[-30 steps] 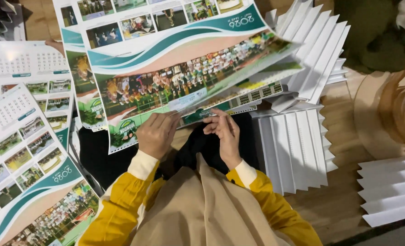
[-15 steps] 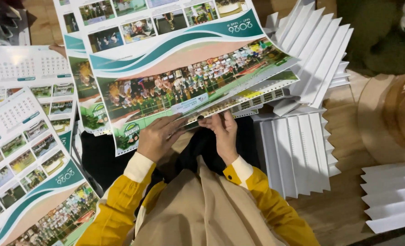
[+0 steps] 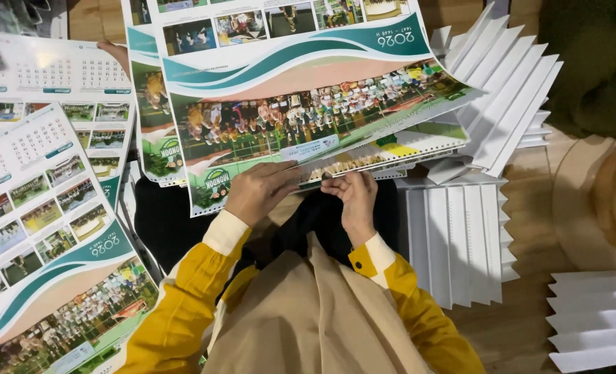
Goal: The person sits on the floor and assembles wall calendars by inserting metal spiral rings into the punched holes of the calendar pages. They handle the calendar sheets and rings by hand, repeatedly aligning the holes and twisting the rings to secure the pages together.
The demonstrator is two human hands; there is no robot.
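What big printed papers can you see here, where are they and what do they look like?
Top sheet: middle, edge held by left hand and right hand; white, teal wave, crowd photo.
Sheet stack: underneath it, green and yellow edges.
Left sheets: far left, date grids, small photos, teal wave.
White folded cards: right, plain, fanned.

Bright even light, slight softness
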